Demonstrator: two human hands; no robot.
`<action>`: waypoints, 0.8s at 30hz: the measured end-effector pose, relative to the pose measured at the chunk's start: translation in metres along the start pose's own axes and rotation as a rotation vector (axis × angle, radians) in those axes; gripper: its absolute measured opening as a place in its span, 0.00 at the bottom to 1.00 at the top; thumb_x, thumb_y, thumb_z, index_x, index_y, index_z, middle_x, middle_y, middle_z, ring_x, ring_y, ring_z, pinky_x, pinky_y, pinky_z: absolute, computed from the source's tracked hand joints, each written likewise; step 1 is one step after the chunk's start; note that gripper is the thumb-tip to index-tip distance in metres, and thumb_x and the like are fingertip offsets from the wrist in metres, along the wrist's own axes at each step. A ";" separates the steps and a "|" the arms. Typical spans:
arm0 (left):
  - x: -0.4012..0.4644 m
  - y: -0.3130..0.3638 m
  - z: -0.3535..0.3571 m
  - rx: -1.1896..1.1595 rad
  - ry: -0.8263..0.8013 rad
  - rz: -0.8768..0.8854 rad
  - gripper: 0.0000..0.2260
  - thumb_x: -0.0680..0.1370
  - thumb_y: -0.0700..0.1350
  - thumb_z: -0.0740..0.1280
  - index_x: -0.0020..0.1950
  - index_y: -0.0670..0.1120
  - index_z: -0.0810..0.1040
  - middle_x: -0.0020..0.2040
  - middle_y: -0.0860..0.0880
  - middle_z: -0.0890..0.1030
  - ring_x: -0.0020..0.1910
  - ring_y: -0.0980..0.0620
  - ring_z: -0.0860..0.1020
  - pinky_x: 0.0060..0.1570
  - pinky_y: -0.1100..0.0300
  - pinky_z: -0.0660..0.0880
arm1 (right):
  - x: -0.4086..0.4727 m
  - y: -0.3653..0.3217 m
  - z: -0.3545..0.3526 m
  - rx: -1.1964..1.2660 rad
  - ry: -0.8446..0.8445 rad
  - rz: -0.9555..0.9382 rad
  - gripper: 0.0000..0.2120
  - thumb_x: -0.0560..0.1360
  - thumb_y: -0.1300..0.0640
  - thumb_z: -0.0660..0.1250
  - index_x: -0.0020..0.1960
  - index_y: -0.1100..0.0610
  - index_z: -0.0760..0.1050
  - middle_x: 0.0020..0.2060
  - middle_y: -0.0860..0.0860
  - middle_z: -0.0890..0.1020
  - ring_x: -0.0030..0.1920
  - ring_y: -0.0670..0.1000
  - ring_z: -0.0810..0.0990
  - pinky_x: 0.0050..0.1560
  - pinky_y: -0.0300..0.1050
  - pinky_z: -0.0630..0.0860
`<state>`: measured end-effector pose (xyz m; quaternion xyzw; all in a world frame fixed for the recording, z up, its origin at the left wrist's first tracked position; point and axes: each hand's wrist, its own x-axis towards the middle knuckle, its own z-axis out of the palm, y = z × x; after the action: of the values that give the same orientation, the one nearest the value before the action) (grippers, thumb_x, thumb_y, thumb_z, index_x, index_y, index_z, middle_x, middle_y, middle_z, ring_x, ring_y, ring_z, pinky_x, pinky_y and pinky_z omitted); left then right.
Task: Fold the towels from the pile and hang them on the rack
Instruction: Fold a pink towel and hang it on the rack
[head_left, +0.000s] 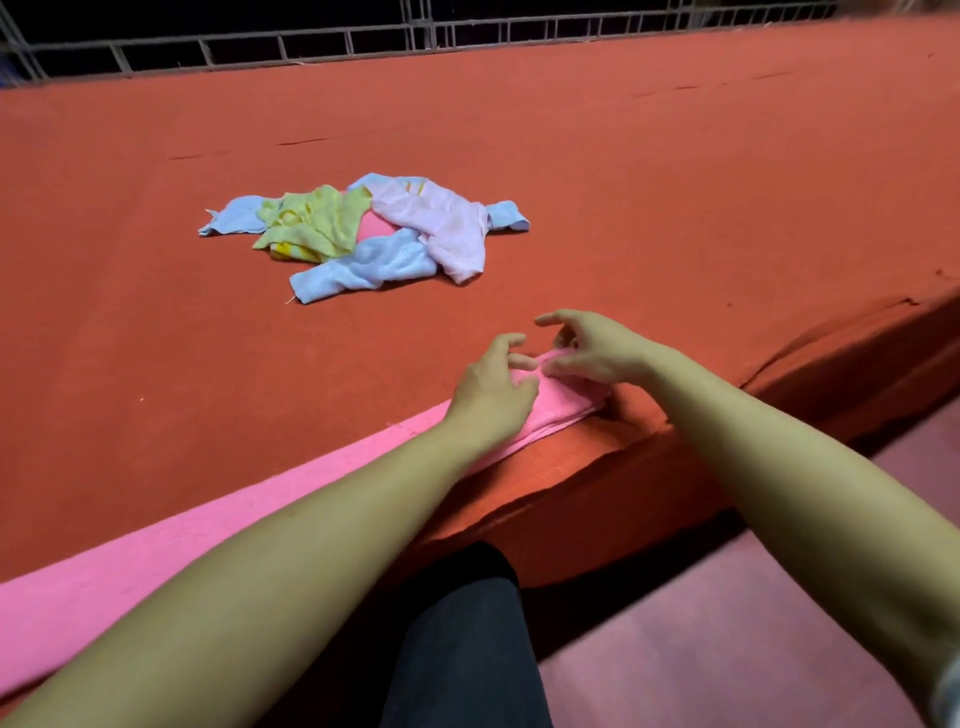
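A long pink towel (171, 525) lies along the near edge of the red-covered table (675, 208). At its far end, my left hand (491, 384) rests on the towel with curled fingers gripping the cloth. My right hand (587, 348) pinches a small raised fold of the same towel end between thumb and fingers. A pile of crumpled towels (363, 234) in light blue, yellow and pale pink sits in the middle of the table, well beyond both hands.
A metal railing (363, 41) runs along the table's far edge. The red cloth sags over the near edge at the right. My dark trouser leg (467, 639) and a purplish floor (727, 649) are below.
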<state>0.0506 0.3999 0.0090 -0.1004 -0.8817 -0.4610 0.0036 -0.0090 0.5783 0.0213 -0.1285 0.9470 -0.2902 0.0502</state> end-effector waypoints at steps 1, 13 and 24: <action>0.002 0.001 0.003 -0.020 0.006 -0.027 0.22 0.76 0.39 0.66 0.70 0.47 0.69 0.55 0.52 0.82 0.56 0.51 0.80 0.60 0.55 0.73 | -0.002 -0.001 -0.002 0.038 0.015 -0.008 0.31 0.73 0.56 0.75 0.72 0.54 0.68 0.46 0.49 0.78 0.40 0.45 0.76 0.42 0.37 0.69; -0.014 0.017 0.002 -0.318 0.139 -0.175 0.27 0.76 0.57 0.70 0.71 0.49 0.67 0.59 0.54 0.73 0.59 0.55 0.73 0.57 0.62 0.67 | -0.017 -0.037 -0.014 1.128 -0.193 0.203 0.21 0.80 0.67 0.56 0.70 0.56 0.69 0.55 0.57 0.80 0.46 0.58 0.80 0.41 0.50 0.82; -0.054 -0.009 -0.055 -0.432 0.192 -0.139 0.32 0.77 0.35 0.69 0.76 0.53 0.61 0.64 0.45 0.78 0.57 0.50 0.80 0.49 0.61 0.78 | -0.017 -0.103 0.002 0.523 -0.156 -0.229 0.25 0.76 0.65 0.70 0.70 0.52 0.70 0.52 0.51 0.83 0.47 0.45 0.79 0.54 0.43 0.79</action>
<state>0.0974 0.3408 0.0283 0.0064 -0.7630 -0.6455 0.0342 0.0293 0.4996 0.0783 -0.2390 0.8126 -0.5175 0.1212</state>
